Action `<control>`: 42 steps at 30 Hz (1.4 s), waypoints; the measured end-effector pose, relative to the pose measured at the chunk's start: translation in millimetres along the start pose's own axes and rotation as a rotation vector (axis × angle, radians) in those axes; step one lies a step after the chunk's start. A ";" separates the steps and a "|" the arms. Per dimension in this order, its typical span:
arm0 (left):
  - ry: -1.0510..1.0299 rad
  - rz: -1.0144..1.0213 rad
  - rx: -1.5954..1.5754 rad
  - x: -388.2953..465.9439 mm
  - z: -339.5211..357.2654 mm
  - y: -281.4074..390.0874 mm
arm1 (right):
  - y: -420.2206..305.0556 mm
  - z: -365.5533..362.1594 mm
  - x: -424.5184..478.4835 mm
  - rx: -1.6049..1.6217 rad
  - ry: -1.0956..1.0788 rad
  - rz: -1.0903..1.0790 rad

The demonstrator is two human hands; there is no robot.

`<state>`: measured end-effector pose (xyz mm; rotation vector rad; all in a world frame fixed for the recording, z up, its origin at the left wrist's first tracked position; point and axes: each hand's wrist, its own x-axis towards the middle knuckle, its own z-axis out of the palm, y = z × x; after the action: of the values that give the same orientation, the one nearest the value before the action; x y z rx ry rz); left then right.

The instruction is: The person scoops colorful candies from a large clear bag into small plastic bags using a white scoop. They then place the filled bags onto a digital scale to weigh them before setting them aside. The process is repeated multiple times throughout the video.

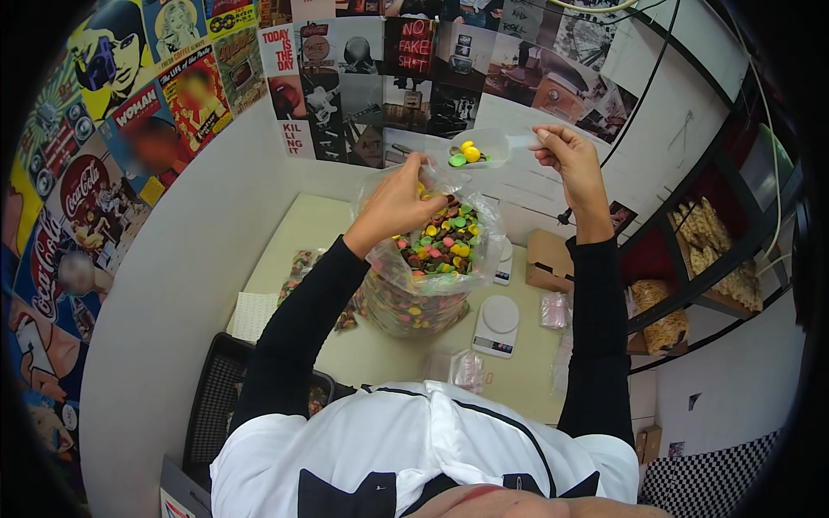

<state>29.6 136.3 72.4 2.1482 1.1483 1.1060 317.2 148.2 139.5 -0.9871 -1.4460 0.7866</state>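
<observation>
A large clear plastic bag (414, 304) stands on the table, its top spread wide, full of small round pieces (440, 243) in brown, green, yellow and pink. At the bag's far left rim is my left hand (401, 201), fingers bent over the opening and touching the plastic; whether they grip it is hard to tell. My right hand (567, 152) pinches the handle of a translucent plastic scoop (495, 146). The scoop is held level above and beyond the bag's far right edge, with several yellow, green and brown pieces in it.
Right of the bag are a white digital kitchen scale (497, 324), a second scale (503, 269), a cardboard box (547, 256) and small clear bags (554, 309). More empty bags (466, 370) lie nearer. At left are filled packets (303, 265), a white sheet (254, 315) and a black basket (210, 401).
</observation>
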 end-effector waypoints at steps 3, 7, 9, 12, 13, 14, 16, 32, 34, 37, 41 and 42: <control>0.037 0.055 -0.072 6.6 11.3 -17.2 | -10.5 13.3 -3.3 -0.085 -0.031 -0.110; 0.037 0.052 -0.162 7.2 15.5 -23.0 | -29.2 35.2 -23.3 -0.312 -0.079 -0.319; 0.028 0.047 -0.204 5.3 16.4 -22.6 | -38.8 43.6 -33.9 -0.437 -0.114 -0.491; 0.009 0.002 -0.239 0.9 16.8 -23.4 | -45.7 53.6 -45.5 -0.544 -0.117 -0.736; 0.001 -0.043 -0.259 -2.5 15.0 -20.9 | -45.6 56.4 -48.7 -0.546 -0.086 -0.747; -0.007 -0.090 -0.277 -5.4 13.7 -20.2 | -44.2 58.1 -50.1 -0.546 -0.057 -0.758; 0.056 -0.055 -0.302 -7.3 16.7 -28.4 | -36.2 57.0 -51.3 -0.527 0.029 -0.680; 0.103 0.096 -0.614 -27.7 22.0 -16.4 | 41.0 97.4 -67.4 -0.157 -0.102 -0.254; 0.070 -0.014 -0.603 -29.2 17.5 -21.0 | 42.8 95.3 -66.3 -0.026 -0.117 -0.194; 0.096 -0.033 -0.524 -30.5 12.6 -15.5 | 32.3 92.3 -70.3 -0.122 -0.099 -0.226; 0.323 0.164 -0.310 -17.9 11.2 -20.1 | 25.6 90.2 -77.0 -0.285 -0.122 -0.398; 0.296 0.218 -0.262 -19.5 12.8 -18.6 | 21.4 94.1 -80.6 -0.277 -0.141 -0.373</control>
<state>25.1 129.8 43.7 1.9828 0.8410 1.6189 225.7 90.7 75.0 -0.8399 -1.8303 0.3952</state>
